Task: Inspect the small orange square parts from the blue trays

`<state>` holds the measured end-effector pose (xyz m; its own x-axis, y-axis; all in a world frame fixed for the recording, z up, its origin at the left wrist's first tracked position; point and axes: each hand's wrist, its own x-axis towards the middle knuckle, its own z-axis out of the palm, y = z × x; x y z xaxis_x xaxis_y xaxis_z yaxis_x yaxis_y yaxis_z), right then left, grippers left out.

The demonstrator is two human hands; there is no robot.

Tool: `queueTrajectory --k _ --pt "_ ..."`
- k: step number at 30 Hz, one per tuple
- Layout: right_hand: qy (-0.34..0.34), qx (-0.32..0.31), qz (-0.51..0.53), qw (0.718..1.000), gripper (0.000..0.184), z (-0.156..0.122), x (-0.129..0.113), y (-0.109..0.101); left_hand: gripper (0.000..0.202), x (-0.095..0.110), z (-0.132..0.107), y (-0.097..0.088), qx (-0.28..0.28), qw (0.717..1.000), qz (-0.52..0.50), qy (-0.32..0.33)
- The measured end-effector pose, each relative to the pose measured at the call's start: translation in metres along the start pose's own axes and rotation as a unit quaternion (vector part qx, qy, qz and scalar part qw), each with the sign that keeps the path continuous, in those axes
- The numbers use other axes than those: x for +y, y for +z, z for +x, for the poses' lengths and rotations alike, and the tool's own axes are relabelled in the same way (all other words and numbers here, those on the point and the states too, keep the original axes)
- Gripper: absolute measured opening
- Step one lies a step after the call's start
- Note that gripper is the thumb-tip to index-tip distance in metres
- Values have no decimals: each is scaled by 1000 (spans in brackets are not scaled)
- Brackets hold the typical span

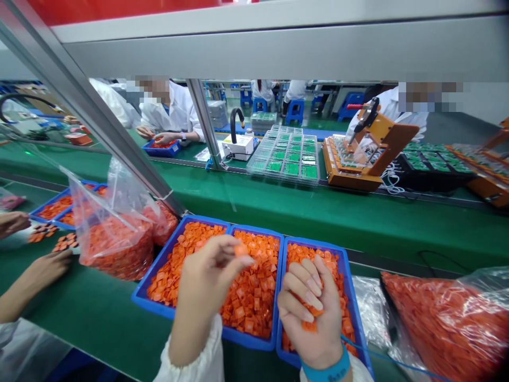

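Over the middle of a blue tray [254, 345], my left hand [207, 270] pinches one small orange plastic piece [240, 250] between thumb and fingertips. My right hand [312, 313] is turned palm up above a narrower blue tray [360, 329], its fingers curled round several small orange plastic pieces [310, 325]. A blue band [328, 370] circles the right wrist. Both trays are filled with loose orange pieces [242, 297], mostly square. The hands are apart and hide parts of the trays beneath them.
Bags of orange pieces stand at left [115, 246] and lie at right [449, 323]. A co-worker's hands [45, 273] are at the far left. Across the green bench are clear trays of circuit boards [290, 159], an orange fixture [358, 159] and other people. A metal post [99, 116] slants down at left.
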<state>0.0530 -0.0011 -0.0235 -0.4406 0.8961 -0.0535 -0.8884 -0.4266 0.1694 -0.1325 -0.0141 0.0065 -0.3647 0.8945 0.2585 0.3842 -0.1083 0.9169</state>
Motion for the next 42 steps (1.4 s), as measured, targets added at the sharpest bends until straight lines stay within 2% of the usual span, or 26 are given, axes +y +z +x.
queueTrajectory --k 2,3,6,9,12,17,19,23,25,27,29,30,32,34,36,38,42 --pt "3 1 -1 1000 42 0 1 0 29 -15 13 -21 95 991 86 -38" --pt "3 3 -2 1000 43 0 1 -1 33 -21 18 -32 118 983 130 -58" --pt "2 9 -7 1000 43 0 4 -2 41 -33 26 -57 134 957 240 -94" --pt "3 14 -7 1000 43 1 5 -2 33 -31 23 -60 163 957 226 -78" --pt "1 18 -6 1000 43 1 6 -3 19 -20 15 -46 169 977 132 -18" --pt "-9 20 -10 1000 42 0 5 -2 22 1 7 -18 71 986 78 130" --pt "-14 20 -11 1000 42 0 5 -1 24 7 5 -9 30 976 62 207" --pt "-23 28 -9 999 42 0 5 0 25 16 -7 7 -13 941 -26 336" --pt "-30 31 -9 999 41 1 3 -1 23 19 -16 14 -57 935 -65 345" --pt "-37 27 -15 999 40 2 1 -2 18 23 -24 21 -109 948 -88 286" --pt "-40 26 -25 999 40 3 -1 -3 27 26 -28 27 -142 962 -97 211" --pt "-42 26 -30 998 41 3 -2 -3 29 28 -29 30 -163 961 -92 202" --pt "-50 30 -41 997 41 3 -4 -3 22 28 -27 34 -219 939 -50 261" --pt "-67 39 -53 996 42 4 -4 -3 14 28 -23 37 -278 895 28 349" --pt "-88 52 -61 993 43 5 -4 -3 19 26 -20 39 -304 861 100 396" --pt "-106 67 -67 990 43 6 -5 -2 21 25 -19 41 -309 851 145 401" --pt "-135 89 -87 983 44 8 -7 1 24 27 -23 43 -303 853 185 383"
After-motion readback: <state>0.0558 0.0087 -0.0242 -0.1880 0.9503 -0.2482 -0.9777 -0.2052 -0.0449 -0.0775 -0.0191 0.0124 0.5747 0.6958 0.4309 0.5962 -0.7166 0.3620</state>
